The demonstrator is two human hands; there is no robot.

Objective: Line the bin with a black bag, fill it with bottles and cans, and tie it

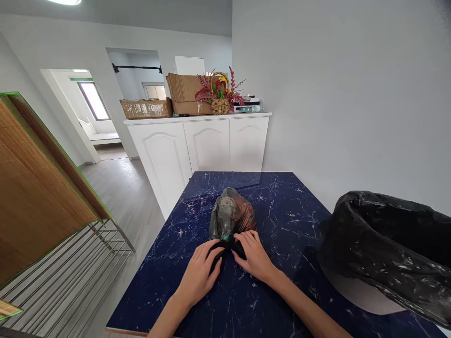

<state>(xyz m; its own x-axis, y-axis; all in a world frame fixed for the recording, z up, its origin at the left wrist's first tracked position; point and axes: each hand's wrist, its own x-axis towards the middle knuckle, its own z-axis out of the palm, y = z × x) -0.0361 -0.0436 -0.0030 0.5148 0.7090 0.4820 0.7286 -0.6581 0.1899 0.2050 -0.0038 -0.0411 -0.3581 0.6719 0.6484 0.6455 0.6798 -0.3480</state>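
A filled black plastic bag [228, 213], thin enough to show greyish, green and orange-red contents, lies on the dark blue marble-patterned table [282, 225]. At its near end my left hand [201, 268] pinches the gathered plastic from the left. My right hand [254, 256] grips the same gathered part from the right, fingertips close to those of the left. Whether the neck of the bag is tied cannot be seen, since my fingers cover it.
On the right stands a bin [362, 291] lined with a large black bag [380, 244]. White cabinets [207, 143] beyond the table carry cardboard boxes [190, 94] and a flower basket [221, 105]. A metal rack [70, 263] with a cardboard-like panel [42, 183] stands left.
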